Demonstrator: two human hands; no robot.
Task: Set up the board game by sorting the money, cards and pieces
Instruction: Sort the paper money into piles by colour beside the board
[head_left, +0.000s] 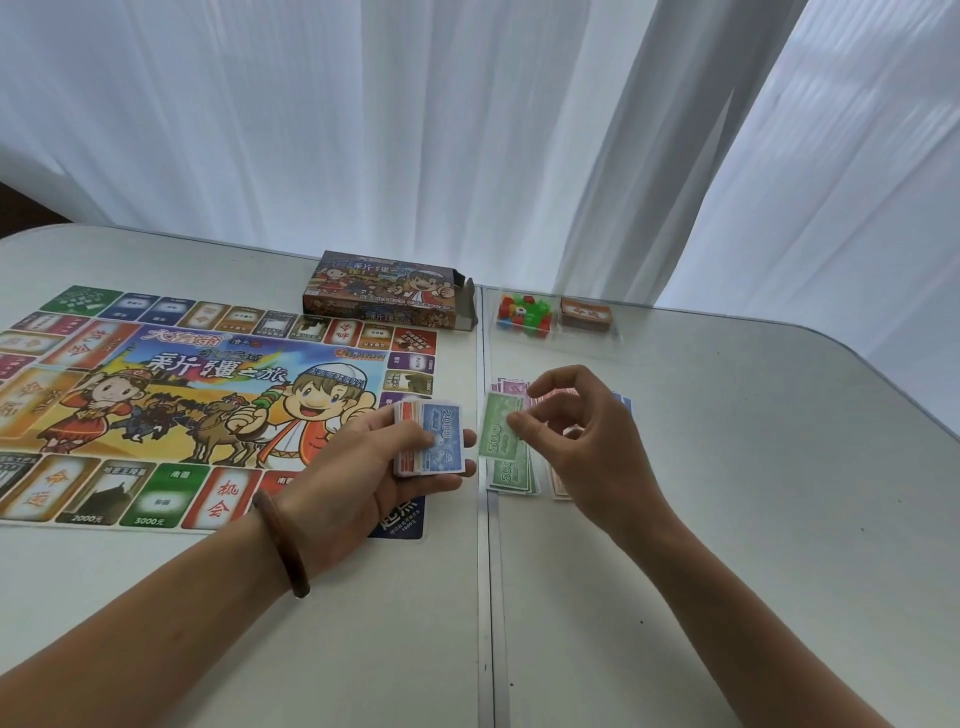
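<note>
In the middle of the frame the left hand (371, 457), a brown bracelet (283, 545) on its wrist, grips a stack of notes (441, 441) with a blue 2000 on top, over the lower right corner of the board (208, 395). Just right of it the right hand (582, 441) pinches a green 500 note (496, 423) above a pile of green notes (511, 478) lying on the table (727, 519). Higher up sit the open box (384, 288), coloured pieces (524, 312) and a deck of cards (586, 314).

The left hand (374, 467) holds a stack (436, 441) topped by a blue 2000. The right hand (582, 447) pinches a green 500 (496, 426) over its pile (511, 478).
</note>
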